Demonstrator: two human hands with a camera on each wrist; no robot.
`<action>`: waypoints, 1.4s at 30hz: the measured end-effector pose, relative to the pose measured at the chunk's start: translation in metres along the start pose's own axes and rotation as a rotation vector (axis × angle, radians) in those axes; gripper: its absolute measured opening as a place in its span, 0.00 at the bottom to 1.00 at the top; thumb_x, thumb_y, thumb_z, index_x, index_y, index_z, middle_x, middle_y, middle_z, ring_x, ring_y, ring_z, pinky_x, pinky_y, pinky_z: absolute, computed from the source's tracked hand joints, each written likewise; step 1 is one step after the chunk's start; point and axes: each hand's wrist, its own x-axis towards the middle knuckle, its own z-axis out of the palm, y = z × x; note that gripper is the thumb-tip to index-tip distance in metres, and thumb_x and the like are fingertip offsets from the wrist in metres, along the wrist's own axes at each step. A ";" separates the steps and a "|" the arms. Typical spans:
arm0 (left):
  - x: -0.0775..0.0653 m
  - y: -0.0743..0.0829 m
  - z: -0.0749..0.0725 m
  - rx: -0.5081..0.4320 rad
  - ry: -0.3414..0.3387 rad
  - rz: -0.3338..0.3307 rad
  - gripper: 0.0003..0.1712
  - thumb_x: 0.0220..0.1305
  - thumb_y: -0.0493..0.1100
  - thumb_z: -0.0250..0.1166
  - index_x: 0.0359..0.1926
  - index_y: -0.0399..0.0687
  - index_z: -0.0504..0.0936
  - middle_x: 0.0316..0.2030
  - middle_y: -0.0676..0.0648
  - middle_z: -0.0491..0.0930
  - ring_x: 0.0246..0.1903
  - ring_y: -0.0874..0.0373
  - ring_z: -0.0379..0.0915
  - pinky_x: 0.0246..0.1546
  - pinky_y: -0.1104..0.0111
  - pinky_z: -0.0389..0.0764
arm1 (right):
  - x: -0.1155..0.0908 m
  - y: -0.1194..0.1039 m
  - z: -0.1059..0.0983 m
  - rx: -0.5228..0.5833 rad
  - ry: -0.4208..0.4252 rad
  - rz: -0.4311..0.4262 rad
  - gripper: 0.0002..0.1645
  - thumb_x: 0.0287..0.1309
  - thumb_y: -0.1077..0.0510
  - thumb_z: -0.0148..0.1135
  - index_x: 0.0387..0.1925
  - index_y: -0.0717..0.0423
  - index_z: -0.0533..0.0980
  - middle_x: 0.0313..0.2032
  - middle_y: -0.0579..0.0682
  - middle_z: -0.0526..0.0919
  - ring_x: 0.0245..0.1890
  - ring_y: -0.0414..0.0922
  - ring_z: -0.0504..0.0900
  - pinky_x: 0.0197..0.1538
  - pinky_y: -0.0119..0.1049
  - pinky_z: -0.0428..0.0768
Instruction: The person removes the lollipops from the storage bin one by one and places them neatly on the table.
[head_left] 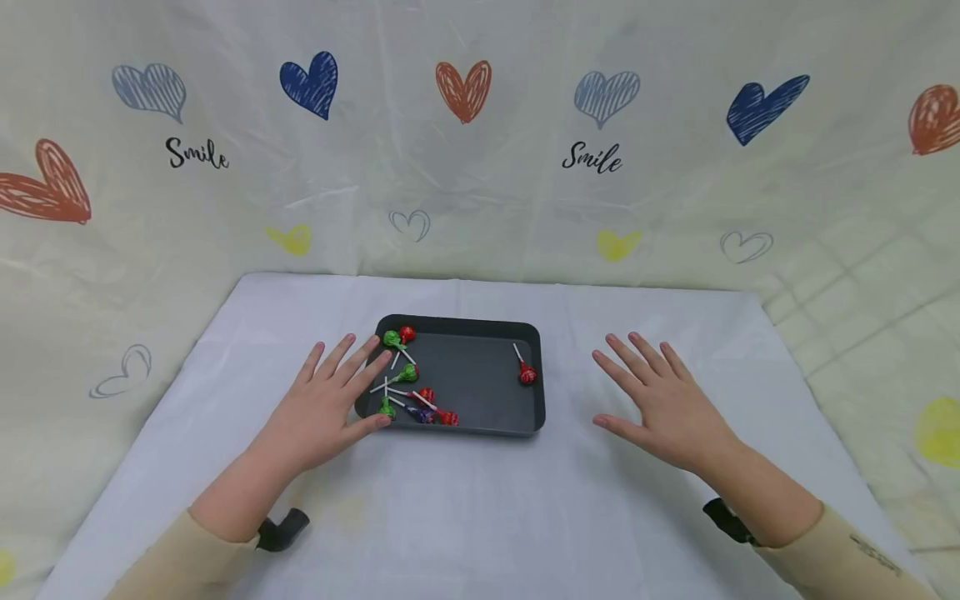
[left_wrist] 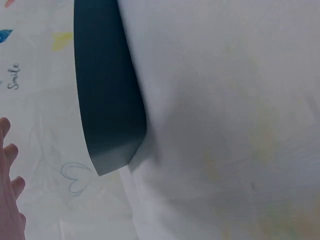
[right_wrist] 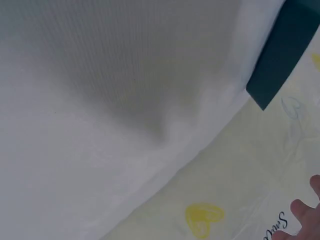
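A dark grey tray (head_left: 480,429) lies on the white-covered table. Several wrapped lollipops are grouped at its left side: a green lollipop (head_left: 408,372), a red lollipop (head_left: 448,418) and a purple lollipop (head_left: 424,415) among them. One more red lollipop (head_left: 527,375) lies alone near the right wall. My left hand (head_left: 318,417), fingers straight and spread, hovers palm down and overlaps the tray's left edge in the head view. To the right of the tray, my right hand (head_left: 667,408) is held out the same way, holding nothing. Both wrist views show the tray's outer wall (left_wrist: 107,90).
The white tablecloth (head_left: 465,517) spreads around the tray. Behind the table hangs a pale curtain (head_left: 510,192) printed with hearts and the word Smile. A dark strap mount (head_left: 283,530) is on the left wrist, another strap mount (head_left: 727,521) on the right.
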 end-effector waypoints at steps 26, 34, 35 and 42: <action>0.007 -0.016 0.005 -0.062 -0.032 -0.027 0.52 0.65 0.72 0.55 0.80 0.58 0.46 0.79 0.51 0.41 0.77 0.44 0.34 0.74 0.47 0.32 | 0.034 0.002 0.012 0.125 0.006 -0.071 0.40 0.61 0.39 0.64 0.72 0.45 0.66 0.72 0.53 0.65 0.71 0.58 0.61 0.67 0.60 0.63; 0.009 -0.019 0.008 -0.063 -0.062 -0.034 0.51 0.66 0.76 0.48 0.80 0.58 0.47 0.79 0.51 0.42 0.77 0.43 0.35 0.74 0.46 0.32 | 0.057 0.004 0.016 0.199 0.021 -0.194 0.33 0.57 0.50 0.72 0.64 0.50 0.75 0.63 0.53 0.76 0.63 0.56 0.74 0.62 0.55 0.73; 0.010 -0.019 0.009 -0.064 -0.064 -0.037 0.51 0.66 0.76 0.48 0.80 0.58 0.47 0.79 0.50 0.42 0.77 0.43 0.35 0.74 0.46 0.33 | 0.060 0.004 0.017 0.205 0.011 -0.201 0.33 0.57 0.51 0.72 0.64 0.50 0.76 0.63 0.52 0.77 0.62 0.55 0.74 0.62 0.53 0.74; 0.012 -0.023 0.017 -0.041 -0.102 -0.049 0.52 0.65 0.79 0.43 0.80 0.58 0.46 0.79 0.51 0.42 0.77 0.44 0.35 0.74 0.45 0.35 | 0.086 -0.002 0.016 0.239 -0.047 -0.226 0.28 0.56 0.55 0.73 0.59 0.51 0.80 0.57 0.49 0.82 0.57 0.51 0.79 0.58 0.50 0.78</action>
